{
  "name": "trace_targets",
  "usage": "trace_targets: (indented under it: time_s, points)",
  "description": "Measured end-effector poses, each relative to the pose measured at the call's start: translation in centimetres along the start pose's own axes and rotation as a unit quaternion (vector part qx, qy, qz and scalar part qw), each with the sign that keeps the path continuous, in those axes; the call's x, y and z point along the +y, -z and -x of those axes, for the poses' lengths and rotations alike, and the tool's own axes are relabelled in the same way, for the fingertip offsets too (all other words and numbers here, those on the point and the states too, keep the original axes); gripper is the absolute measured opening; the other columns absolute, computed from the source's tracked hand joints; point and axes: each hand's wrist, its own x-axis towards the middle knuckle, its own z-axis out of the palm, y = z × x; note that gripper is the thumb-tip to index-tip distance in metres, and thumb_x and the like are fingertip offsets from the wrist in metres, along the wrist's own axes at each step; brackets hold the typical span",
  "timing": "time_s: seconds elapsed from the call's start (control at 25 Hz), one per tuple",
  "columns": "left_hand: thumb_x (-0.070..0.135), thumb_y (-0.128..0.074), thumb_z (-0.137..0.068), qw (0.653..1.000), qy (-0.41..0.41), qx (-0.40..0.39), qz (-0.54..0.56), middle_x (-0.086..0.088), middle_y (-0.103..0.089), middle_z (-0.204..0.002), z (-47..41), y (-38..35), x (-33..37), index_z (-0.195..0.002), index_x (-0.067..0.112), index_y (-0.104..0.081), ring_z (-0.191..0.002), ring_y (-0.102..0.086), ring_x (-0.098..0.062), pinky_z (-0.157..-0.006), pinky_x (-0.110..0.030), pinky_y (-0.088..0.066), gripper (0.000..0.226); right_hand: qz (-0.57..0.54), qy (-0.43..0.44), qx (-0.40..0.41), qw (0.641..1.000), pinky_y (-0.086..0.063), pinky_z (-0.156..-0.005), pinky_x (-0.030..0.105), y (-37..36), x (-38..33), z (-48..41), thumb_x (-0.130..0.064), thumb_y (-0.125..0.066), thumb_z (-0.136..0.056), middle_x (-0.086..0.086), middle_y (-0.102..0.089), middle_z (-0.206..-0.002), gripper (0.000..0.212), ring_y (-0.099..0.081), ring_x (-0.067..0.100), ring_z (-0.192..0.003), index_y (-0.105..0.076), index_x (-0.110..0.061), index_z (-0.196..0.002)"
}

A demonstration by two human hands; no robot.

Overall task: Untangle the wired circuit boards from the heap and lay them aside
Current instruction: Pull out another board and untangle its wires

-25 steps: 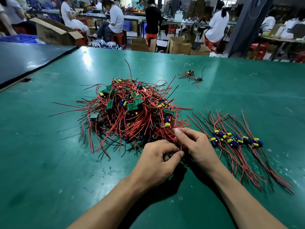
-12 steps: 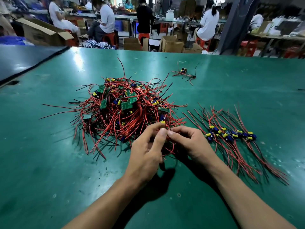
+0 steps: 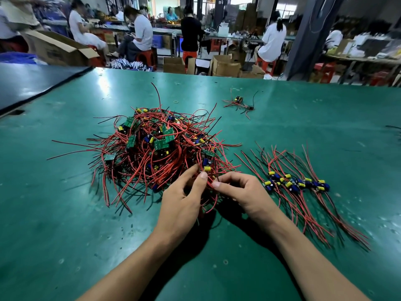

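Green bench mat (image 3: 65, 213), tangled heap of red-wired green circuit boards (image 3: 156, 153) at 12 o'clock: red wires (image 3: 209, 185) get pinched by left hand (image 3: 182, 203) and right hand (image 3: 245, 192), raised slightly since before, so a board's probably being teased out.

— Any lettering that can be read?
— None. The open cardboard box (image 3: 58, 51), far behind the heap (image 3: 156, 153) and to its left, bears a dark printed patch, too blurred to read.
— The green boards (image 3: 161, 144) in the heap?
— Markings too small to tell. The cartons (image 3: 225, 67) beyond the heap, past the worktop (image 3: 65, 213), show nothing legible.
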Motion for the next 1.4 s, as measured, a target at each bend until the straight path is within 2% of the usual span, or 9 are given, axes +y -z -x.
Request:
trace_targets:
  time_s: [0.08, 0.16, 0.32, 0.44, 0.64, 0.96, 1.16, 1.24, 1.4]
  points:
    - [0.038, -0.063, -0.093, 1.0, -0.004, -0.001, 0.022, 0.002, -0.074, -0.1, -0.1, 0.1, 0.2, -0.115, 0.026, -0.068, -0.086, -0.066, -0.035, -0.077, -0.048, -0.054, 0.026, 0.029, -0.001, -0.024, 0.999, -0.04, -0.051, 0.014, 0.1, -0.1, 0.2, -0.027, -0.081, -0.078, -0.003, -0.064, -0.066, 0.012, -0.052, 0.004, -0.054, -0.073, -0.017, -0.078]
    - [0.027, -0.066, -0.092, 0.999, -0.017, 0.004, 0.039, 0.01, -0.07, -0.079, -0.3, 0.3, 0.2, -0.103, 0.02, -0.072, -0.061, -0.059, -0.008, -0.058, -0.022, -0.046, 0.014, 0.045, -0.003, -0.047, 0.998, -0.037, -0.047, 0.014, 0.0, 0.0, 0.3, -0.038, -0.082, -0.079, -0.004, -0.06, -0.062, 0.022, -0.047, 0.004, -0.05, -0.073, -0.019, -0.077]
    - [0.016, -0.065, -0.092, 0.994, 0.015, -0.014, 0.107, 0.015, -0.056, -0.051, -0.4, 0.8, 0.4, -0.098, 0.015, -0.072, -0.04, -0.043, 0.002, -0.041, -0.009, -0.032, 0.009, 0.07, 0.043, 0.062, 0.995, -0.035, -0.049, 0.017, 0.1, 0.2, 0.0, -0.058, -0.075, -0.076, -0.006, -0.054, -0.062, 0.037, -0.043, 0.006, -0.05, -0.068, -0.021, -0.075]
    - [0.014, -0.065, -0.092, 0.991, 0.023, -0.034, 0.124, 0.011, -0.067, -0.063, -0.4, 0.8, 0.5, -0.098, 0.014, -0.073, -0.045, -0.05, 0.004, -0.045, -0.009, -0.038, 0.011, 0.074, 0.103, 0.078, 0.989, -0.051, -0.072, 0.02, -0.2, 0.5, -0.2, -0.028, -0.078, -0.086, -0.004, -0.072, -0.083, 0.012, -0.064, 0.009, -0.075, -0.072, -0.02, -0.092]
    - [0.007, -0.063, -0.093, 0.993, 0.014, -0.075, 0.089, 0.012, -0.072, -0.074, -0.4, 0.6, 0.3, -0.108, 0.008, -0.073, -0.05, -0.055, 0.007, -0.05, -0.004, -0.039, 0.018, 0.109, 0.091, 0.06, 0.988, -0.051, -0.101, 0.035, -1.2, 0.6, 0.0, -0.015, -0.069, -0.095, 0.007, -0.068, -0.112, 0.037, -0.066, 0.018, -0.105, -0.066, -0.029, -0.129]
    - [0.005, -0.056, -0.097, 0.991, 0.005, -0.081, 0.11, 0.017, -0.06, -0.052, -0.1, 0.4, 0.7, -0.111, 0.006, -0.068, -0.044, -0.053, 0.007, -0.047, -0.002, -0.037, 0.019, 0.154, 0.108, 0.096, 0.977, -0.053, -0.094, 0.043, -1.0, 0.3, 0.2, -0.018, -0.079, -0.086, -0.004, -0.065, -0.102, 0.026, -0.064, 0.012, -0.094, -0.075, -0.035, -0.105]
    - [0.011, -0.062, -0.094, 0.994, 0.014, -0.039, 0.099, 0.01, -0.064, -0.062, -0.1, 0.2, 1.0, -0.115, 0.016, -0.068, -0.046, -0.051, 0.001, -0.045, -0.009, -0.039, 0.022, -0.069, 0.064, 0.125, 0.988, -0.052, -0.069, 0.019, -0.5, -0.3, -0.2, -0.015, -0.077, -0.082, -0.006, -0.075, -0.089, 0.014, -0.066, 0.006, -0.077, -0.078, -0.023, -0.093]
    - [0.017, -0.066, -0.093, 0.998, 0.014, -0.026, 0.061, -0.004, -0.064, -0.069, 0.0, 0.3, 0.7, -0.115, 0.023, -0.067, -0.048, -0.051, -0.01, -0.045, -0.018, -0.041, 0.023, -0.196, 0.042, 0.145, 0.969, -0.045, -0.06, 0.019, 0.4, -1.0, -0.3, -0.019, -0.073, -0.078, -0.008, -0.071, -0.086, 0.014, -0.059, 0.004, -0.068, -0.075, -0.023, -0.092]
    - [0.032, -0.069, -0.09, 0.992, -0.075, 0.08, -0.064, 0.007, -0.065, -0.088, 0.3, 0.4, 0.2, -0.109, 0.028, -0.066, -0.074, -0.063, -0.014, -0.067, -0.031, -0.052, 0.019, -0.356, 0.014, 0.141, 0.924, -0.039, -0.064, 0.024, 2.6, -2.6, 0.2, -0.024, -0.067, -0.082, -0.002, -0.063, -0.088, 0.017, -0.053, 0.01, -0.071, -0.067, -0.017, -0.097]
